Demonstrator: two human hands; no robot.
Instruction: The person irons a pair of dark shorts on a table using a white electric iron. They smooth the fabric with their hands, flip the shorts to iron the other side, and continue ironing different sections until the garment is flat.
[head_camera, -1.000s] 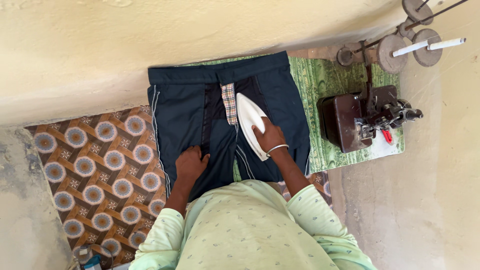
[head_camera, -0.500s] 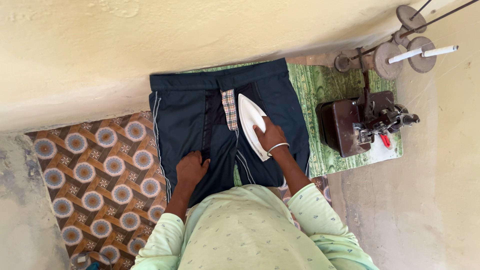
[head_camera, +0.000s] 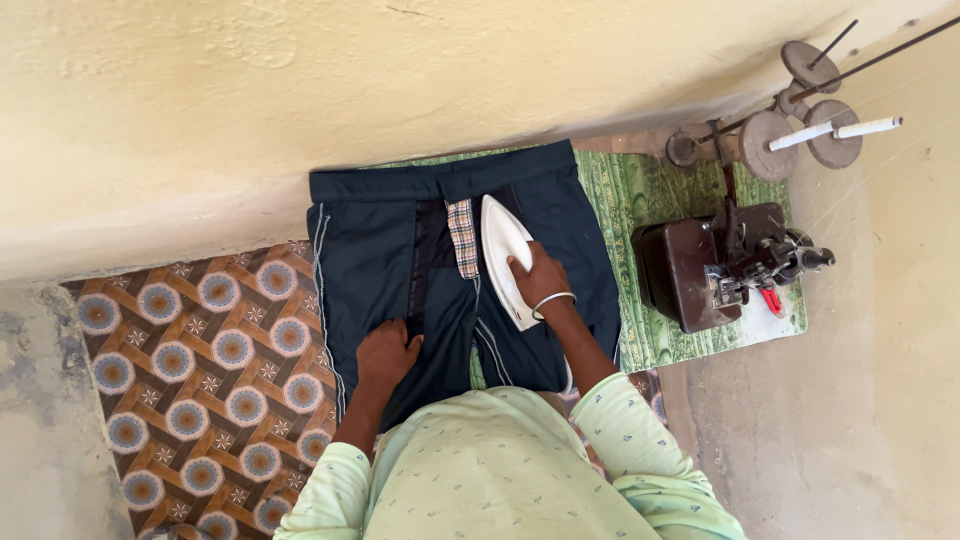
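right hand (head_camera: 540, 280) fingers wrap the white iron (head_camera: 503, 255); left hand (head_camera: 385, 355) presses dark shorts (head_camera: 380, 250).

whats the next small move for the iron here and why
Probably slide the iron down the right leg of the dark shorts, toward the person. The right hand grips it near the waistband, and the left hand presses the cloth flat lower down.
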